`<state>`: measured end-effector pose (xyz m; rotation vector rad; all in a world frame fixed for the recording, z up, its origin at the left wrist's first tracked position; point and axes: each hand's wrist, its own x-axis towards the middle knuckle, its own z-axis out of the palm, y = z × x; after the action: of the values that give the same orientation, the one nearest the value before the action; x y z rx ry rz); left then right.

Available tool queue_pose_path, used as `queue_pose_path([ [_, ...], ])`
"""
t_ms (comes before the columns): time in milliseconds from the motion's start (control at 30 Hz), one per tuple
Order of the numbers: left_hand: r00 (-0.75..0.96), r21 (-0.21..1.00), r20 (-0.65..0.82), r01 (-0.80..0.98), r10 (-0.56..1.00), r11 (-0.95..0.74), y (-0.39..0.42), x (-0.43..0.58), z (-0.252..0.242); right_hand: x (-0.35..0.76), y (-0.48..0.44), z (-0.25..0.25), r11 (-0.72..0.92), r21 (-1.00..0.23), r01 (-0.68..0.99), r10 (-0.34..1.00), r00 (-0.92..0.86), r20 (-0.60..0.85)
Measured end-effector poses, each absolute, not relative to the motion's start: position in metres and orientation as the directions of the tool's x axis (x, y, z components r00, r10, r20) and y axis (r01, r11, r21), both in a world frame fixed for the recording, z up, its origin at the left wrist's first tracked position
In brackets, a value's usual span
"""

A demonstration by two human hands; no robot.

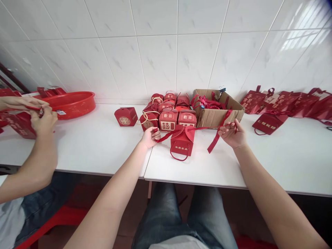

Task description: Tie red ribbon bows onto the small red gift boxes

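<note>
A small red gift box (182,141) with a cord handle stands on the white table (98,145) right in front of me. A red ribbon (213,138) runs across its top flaps. My left hand (150,136) pinches the ribbon's left end beside the box. My right hand (232,133) holds the ribbon's other part to the right, its loose tail hanging toward the table. Just behind the box is a cluster of finished red boxes (168,114).
A cardboard carton (218,110) with ribbons sits behind my right hand. Red paper bags (280,103) lie at the far right. At the left, another person's hands (43,116) work on a red bag near a red plastic basin (71,103). A tiled wall backs the table.
</note>
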<state>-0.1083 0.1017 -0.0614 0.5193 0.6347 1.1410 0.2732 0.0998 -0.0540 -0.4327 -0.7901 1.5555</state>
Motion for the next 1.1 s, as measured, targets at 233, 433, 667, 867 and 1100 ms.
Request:
queue_pose_path([
  [233,0.265,0.678,-0.174,-0.666,0.948,0.311,0.106,-0.108,-0.065,0.269,0.102,-0.055,0.014,-0.716,-0.698,0.957,-0.197,0.212],
  [433,0.238,0.711,-0.16,-0.646,0.958,0.279,0.103,-0.102,-0.064,0.263,0.099,-0.049,0.08,-0.723,-0.686,0.964,-0.132,0.232],
  [667,0.17,0.685,0.11,-0.727,0.979,0.049,0.081,-0.1,0.001,0.265,0.099,-0.031,0.288,-0.78,-0.556,0.927,-0.044,0.374],
  [867,0.125,0.739,0.386,-0.635,0.914,-0.225,0.078,-0.084,0.092,0.241,0.103,0.05,0.482,-0.833,-0.27,0.859,-0.04,0.51],
  [1100,0.193,0.773,0.585,-0.425,0.788,-0.47,0.075,-0.039,0.135,0.193,0.082,0.115,0.648,-0.751,0.127,0.761,-0.107,0.64],
])
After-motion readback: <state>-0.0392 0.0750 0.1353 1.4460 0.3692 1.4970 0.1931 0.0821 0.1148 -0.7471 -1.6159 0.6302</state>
